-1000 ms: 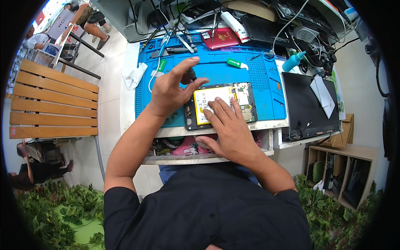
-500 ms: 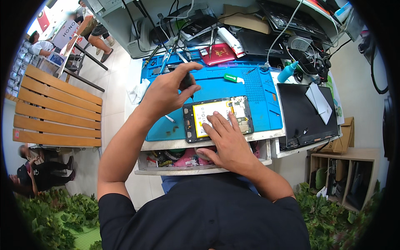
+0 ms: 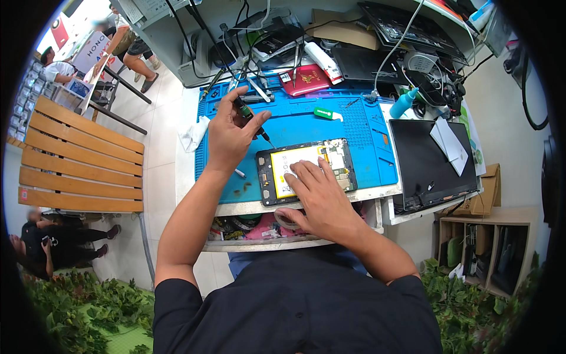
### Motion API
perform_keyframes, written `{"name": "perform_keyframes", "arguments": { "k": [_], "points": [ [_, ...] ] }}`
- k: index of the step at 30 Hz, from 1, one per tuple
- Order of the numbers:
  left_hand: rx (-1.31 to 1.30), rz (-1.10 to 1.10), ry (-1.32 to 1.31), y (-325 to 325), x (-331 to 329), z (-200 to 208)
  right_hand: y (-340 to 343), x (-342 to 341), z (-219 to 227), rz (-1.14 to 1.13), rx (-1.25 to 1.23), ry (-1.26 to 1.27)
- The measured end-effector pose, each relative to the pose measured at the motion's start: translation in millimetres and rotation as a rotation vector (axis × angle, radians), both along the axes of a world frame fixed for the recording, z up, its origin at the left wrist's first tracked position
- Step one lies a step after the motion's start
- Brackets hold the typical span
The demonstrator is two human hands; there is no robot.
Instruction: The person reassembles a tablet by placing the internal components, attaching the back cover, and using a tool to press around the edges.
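An opened tablet (image 3: 264,177) lies on the blue repair mat (image 3: 289,121), its yellow-edged white battery (image 3: 282,163) and circuit board (image 3: 337,159) bare. My left hand (image 3: 231,131) is closed around a dark screwdriver (image 3: 244,112) with green on its handle. The thin shaft slants down to the tablet's far edge; whether the tip touches a screw is too small to tell. My right hand (image 3: 318,192) rests over the battery and near edge, fingers stretched out, steadying nothing between them. Beyond the tablet lies a green and white pry tool (image 3: 327,114).
Behind the mat are a red booklet (image 3: 305,79), a white tube (image 3: 323,62) and tangled cables. A teal bottle (image 3: 404,104) stands right of the mat, by a black laptop screen panel (image 3: 433,159). An open drawer (image 3: 259,243) holds clutter below the desk edge. People stand at far left.
My left hand has tilted the screwdriver and brought its tip to the tablet's far edge. The left forearm has shifted right. My right hand stays on the tablet.
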State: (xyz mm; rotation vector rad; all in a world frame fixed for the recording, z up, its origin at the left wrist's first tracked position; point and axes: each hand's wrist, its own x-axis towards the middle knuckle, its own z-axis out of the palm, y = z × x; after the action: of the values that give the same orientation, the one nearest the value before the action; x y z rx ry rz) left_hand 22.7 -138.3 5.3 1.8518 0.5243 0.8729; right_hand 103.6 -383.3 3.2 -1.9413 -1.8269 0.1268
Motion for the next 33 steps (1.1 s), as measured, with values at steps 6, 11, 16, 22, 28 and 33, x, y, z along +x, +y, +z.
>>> {"name": "perform_keyframes", "arguments": {
  "k": [6,11,16,22,28,33],
  "points": [
    [-0.178,0.027,0.054,8.9,7.8,-15.4,17.9,10.1,-1.2,-0.085,0.046,-0.039],
    [-0.177,0.017,0.067,12.4,7.6,-22.6,29.1,14.2,3.2,-0.122,-0.018,-0.136],
    [-0.191,0.004,0.068,13.8,7.4,-25.1,35.6,14.6,-5.3,-0.12,-0.028,-0.129],
    [-0.181,0.02,0.032,10.1,5.9,-21.5,42.1,15.6,-2.8,-0.108,-0.088,-0.19],
    [0.092,0.07,-0.126,6.9,-0.8,-26.2,38.6,21.2,-5.2,-0.089,-0.043,-0.255],
    [0.293,0.004,-0.124,-4.1,-4.1,-24.3,33.4,25.2,-7.4,-0.08,-0.028,-0.25]
  ]
}}
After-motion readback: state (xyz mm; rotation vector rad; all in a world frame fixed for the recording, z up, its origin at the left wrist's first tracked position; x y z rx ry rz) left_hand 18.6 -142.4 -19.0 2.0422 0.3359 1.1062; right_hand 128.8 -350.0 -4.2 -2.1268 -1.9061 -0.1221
